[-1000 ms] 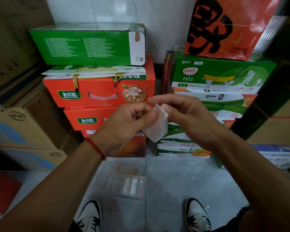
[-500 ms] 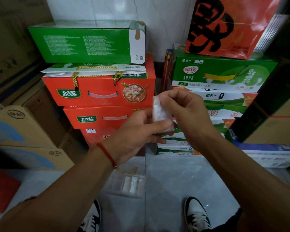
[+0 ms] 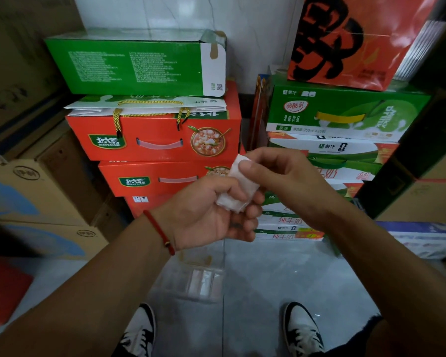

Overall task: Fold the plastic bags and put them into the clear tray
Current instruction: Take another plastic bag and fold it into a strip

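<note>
Folded plastic bag (image 3: 238, 188): white, translucent, folded into a small narrow packet; held in the air between both hands, in front of the stacked cartons and above the floor.

Left hand (image 3: 211, 215): palm turned upward, fingers curled beneath the lower end of the packet, thumb laid over it; the packet is grasped. A red string bracelet (image 3: 159, 234) is worn at the wrist.

Right hand (image 3: 281, 176): upper end of the packet is pinched between thumb and forefinger; the remaining fingers are bent behind it.

Clear tray (image 3: 191, 280): set on the grey floor (image 3: 281, 279) below the hands, just ahead of the left shoe (image 3: 139, 331). Pale folded bags (image 3: 202, 280) are seen inside, toward its right side; their number cannot be told.

Surroundings: red cartons (image 3: 152, 143) stacked at centre-left with a green box (image 3: 129, 65) on top; green and white milk cartons (image 3: 340, 112) stacked at right; brown cardboard boxes (image 3: 23, 191) at far left. A right shoe (image 3: 303, 328) is seen on the floor.
</note>
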A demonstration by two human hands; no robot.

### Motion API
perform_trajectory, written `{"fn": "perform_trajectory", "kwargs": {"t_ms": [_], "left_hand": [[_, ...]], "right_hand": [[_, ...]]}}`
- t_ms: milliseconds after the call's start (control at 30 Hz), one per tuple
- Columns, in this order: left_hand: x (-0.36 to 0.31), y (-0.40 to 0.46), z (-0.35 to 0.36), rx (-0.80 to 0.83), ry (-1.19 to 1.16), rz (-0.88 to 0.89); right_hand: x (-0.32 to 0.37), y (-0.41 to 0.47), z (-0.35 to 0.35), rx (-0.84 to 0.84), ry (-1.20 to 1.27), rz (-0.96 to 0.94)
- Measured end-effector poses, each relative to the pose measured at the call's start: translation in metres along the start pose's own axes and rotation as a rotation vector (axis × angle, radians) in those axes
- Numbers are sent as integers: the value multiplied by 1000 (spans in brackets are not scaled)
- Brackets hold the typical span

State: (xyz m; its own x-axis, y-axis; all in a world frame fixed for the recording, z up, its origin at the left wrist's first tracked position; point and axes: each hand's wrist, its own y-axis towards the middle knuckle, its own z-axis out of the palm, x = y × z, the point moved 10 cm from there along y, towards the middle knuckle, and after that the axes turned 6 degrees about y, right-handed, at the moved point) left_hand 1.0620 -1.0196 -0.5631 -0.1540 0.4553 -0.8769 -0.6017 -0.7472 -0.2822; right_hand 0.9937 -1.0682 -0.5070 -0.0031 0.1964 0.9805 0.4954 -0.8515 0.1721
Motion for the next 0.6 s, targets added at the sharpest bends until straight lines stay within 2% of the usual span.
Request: {"fn": "perform_trajectory", "kwargs": {"t_ms": [67,200,400,500,600], "left_hand": [[2,0,-3,-14,16,-13],[-2,1,-18,-160,51,31],[-21,-6,-50,-477,228,206],[-26,-7,-53,-533,316,254],[-26,-6,-49,-518,381,237]], "right_hand": [[2,1,-3,-38,-39,-44],[-6,3,-15,-137,-28,-34],[-13,1,-31,-312,-18,-7],[-20,1,-25,-321,77,60],[-18,2,-17,-310,30,53]]}}
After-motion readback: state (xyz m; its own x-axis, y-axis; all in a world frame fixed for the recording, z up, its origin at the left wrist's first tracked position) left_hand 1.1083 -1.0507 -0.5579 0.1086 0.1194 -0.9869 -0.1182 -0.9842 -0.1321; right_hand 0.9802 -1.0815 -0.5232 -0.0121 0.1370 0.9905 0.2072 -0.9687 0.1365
